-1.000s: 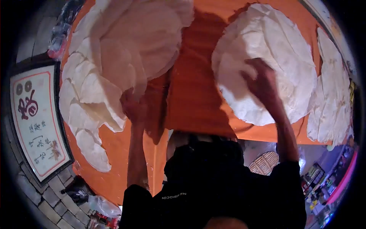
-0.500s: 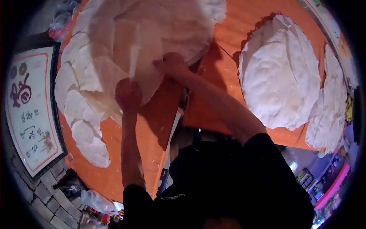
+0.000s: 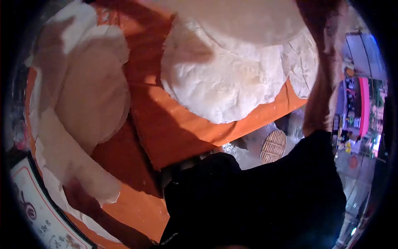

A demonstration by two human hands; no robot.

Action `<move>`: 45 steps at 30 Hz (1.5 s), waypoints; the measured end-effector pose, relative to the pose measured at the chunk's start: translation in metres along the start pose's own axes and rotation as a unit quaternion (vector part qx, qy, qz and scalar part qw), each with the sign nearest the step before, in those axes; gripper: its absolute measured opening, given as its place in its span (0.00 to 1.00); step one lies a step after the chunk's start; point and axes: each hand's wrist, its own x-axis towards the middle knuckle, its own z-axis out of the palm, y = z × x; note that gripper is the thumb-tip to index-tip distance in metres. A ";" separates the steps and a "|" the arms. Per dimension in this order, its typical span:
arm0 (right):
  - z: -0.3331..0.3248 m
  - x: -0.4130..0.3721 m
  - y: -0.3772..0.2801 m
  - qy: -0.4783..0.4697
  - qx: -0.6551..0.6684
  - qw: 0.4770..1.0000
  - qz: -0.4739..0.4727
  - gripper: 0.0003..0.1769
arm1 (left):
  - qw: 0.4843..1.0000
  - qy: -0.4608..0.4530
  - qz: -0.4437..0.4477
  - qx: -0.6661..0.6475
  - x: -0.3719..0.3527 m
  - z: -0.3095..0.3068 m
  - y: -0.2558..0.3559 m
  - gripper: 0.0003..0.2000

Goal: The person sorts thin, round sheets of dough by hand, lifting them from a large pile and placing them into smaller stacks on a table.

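Observation:
At the lower left, my left hand (image 3: 81,194) is dark and blurred against a long pale sheet (image 3: 76,151); its fingers do not show clearly. My right hand (image 3: 321,10) is raised at the top right, dark and partly cut off by the frame edge. Beside it, a large smooth pale sheet (image 3: 253,18) hangs over the top of the view; whether the hand grips it is unclear. Under that lies a rough, round white sheet (image 3: 224,87). More thin pale sheets (image 3: 95,87) overlap at the left, partly in shadow.
Orange cloth (image 3: 153,124) covers the tables, with a dark gap between them. A framed sign with writing (image 3: 41,216) stands at the lower left. Beyond the right table's front edge is an oval slatted piece (image 3: 273,147). Colourful stall goods and a pink strip (image 3: 363,103) appear farther right.
My hands have moved apart: the left toward the lower left, the right up to the top right. The view has turned, and a smooth pale sheet now covers the top of the round one.

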 end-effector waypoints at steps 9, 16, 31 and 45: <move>0.083 -0.213 0.006 -0.196 0.060 0.978 0.027 0.16 | 0.916 0.071 0.046 -0.392 0.093 0.162 0.281 0.15; 0.065 -0.312 -0.045 -0.237 0.511 0.784 0.261 0.23 | 0.891 -0.041 -0.188 -0.412 0.080 0.229 0.324 0.19; 0.187 -0.233 0.034 -0.212 0.159 0.898 0.351 0.27 | 0.966 -0.208 0.126 0.083 -0.037 0.284 0.172 0.18; 0.325 -0.182 0.119 -0.208 0.219 0.934 0.191 0.25 | 0.944 -0.198 0.151 0.218 -0.057 0.306 0.159 0.24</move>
